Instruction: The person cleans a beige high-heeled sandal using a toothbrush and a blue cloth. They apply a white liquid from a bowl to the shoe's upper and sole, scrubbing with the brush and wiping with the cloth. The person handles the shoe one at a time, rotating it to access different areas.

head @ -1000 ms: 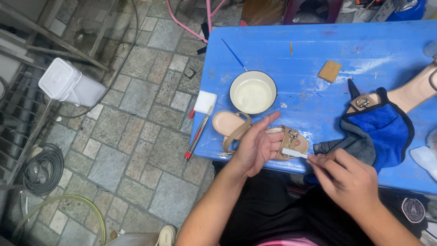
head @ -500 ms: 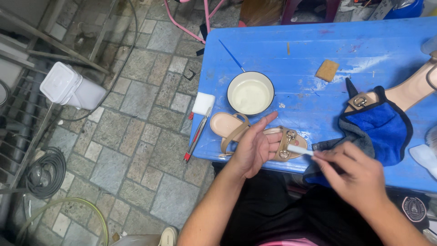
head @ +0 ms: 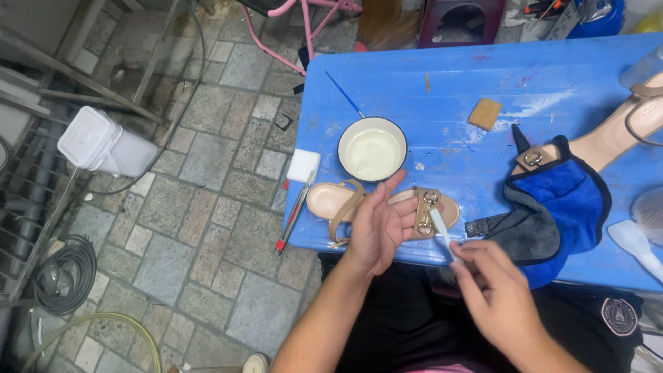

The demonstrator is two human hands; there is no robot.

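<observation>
A tan strappy sandal (head: 331, 202) with metal buckles lies near the front edge of the blue table (head: 442, 90). My left hand (head: 381, 224) rests on its middle, fingers spread, pressing it down. My right hand (head: 498, 298) pinches a small white brush (head: 439, 224) whose tip touches the sandal's buckle strap. Just behind the sandal stands a white bowl (head: 372, 149) with pale liquid.
A blue and grey cloth (head: 552, 214) lies right of the sandal, over a second sandal (head: 621, 135). A white sponge block (head: 303, 166), a red-handled tool (head: 291, 220), a tan sponge (head: 485, 113), a white brush (head: 639, 246). A white container (head: 103, 145) and hoses lie on the stone floor.
My right hand shifted slightly and the white brush now points up onto the buckle strap. My left hand stays on the sandal.
</observation>
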